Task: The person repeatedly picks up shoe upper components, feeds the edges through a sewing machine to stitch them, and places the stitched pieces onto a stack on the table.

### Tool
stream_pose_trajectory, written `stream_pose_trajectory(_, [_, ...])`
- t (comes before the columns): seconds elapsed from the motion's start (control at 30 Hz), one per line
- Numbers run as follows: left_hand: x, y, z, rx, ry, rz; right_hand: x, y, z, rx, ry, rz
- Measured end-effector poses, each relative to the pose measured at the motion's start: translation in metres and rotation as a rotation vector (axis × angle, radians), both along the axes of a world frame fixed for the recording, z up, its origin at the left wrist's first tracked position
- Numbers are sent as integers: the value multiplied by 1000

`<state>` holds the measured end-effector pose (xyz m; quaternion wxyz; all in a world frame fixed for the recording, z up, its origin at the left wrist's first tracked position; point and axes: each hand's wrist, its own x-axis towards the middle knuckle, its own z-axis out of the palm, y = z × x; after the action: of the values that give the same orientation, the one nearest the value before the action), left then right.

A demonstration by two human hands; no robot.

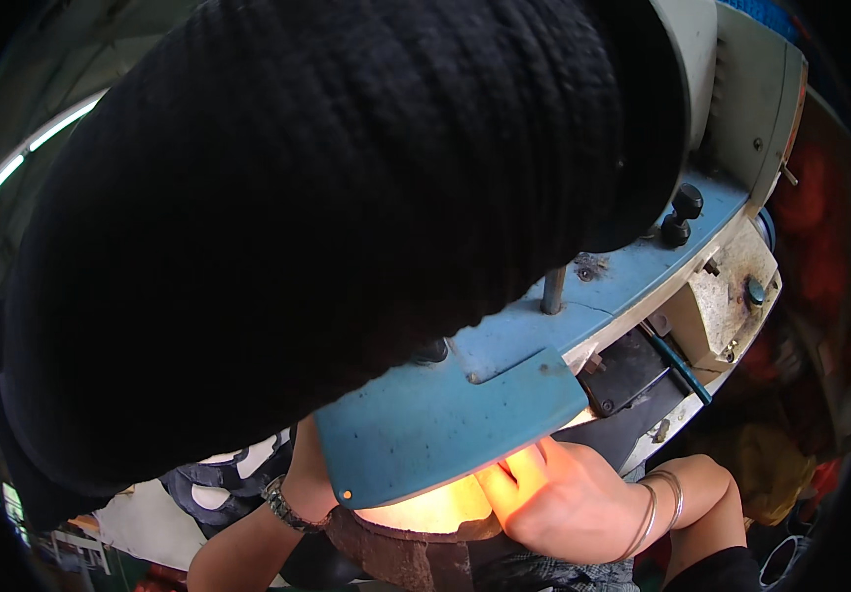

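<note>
My right hand point(566, 501), with two bangles at the wrist, is closed at the right edge of a brown piece of material point(401, 555). Its curled fingers glow orange under the front end of a blue machine head point(445, 424), which looks like a sewing machine's. Only the back part of my left hand point(309, 476) shows, at the machine's left side; the cover and a big black shape hide its fingers. A watch or metal bracelet point(292, 505) circles that wrist. Bright yellow light falls on the material between both hands. The point where the machine meets the material is hidden.
A large black ribbed shape point(327, 227) blocks much of the upper view. Black knobs point(682, 213) and a metal post point(553, 291) rise from the machine. At its right are a stained beige housing point(732, 296) and a teal lever-like rod point(682, 370). Black-and-white patterned cloth point(218, 485) lies at left.
</note>
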<state>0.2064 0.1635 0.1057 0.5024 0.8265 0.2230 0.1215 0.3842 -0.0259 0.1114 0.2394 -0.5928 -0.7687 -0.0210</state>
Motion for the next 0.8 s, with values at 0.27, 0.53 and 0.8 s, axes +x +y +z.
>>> stream_pose_trajectory(0.27, [10, -5, 12, 230, 104, 56, -4, 1, -2, 42, -7, -41])
stream_pose_trajectory(0.53, [23, -5, 26, 474, 202, 93, -4, -5, -9, 22, 27, -70])
stream_pose_trajectory(0.8, [48, 2, 42, 697, 288, 139, 0, -3, -11, 50, 8, -10])
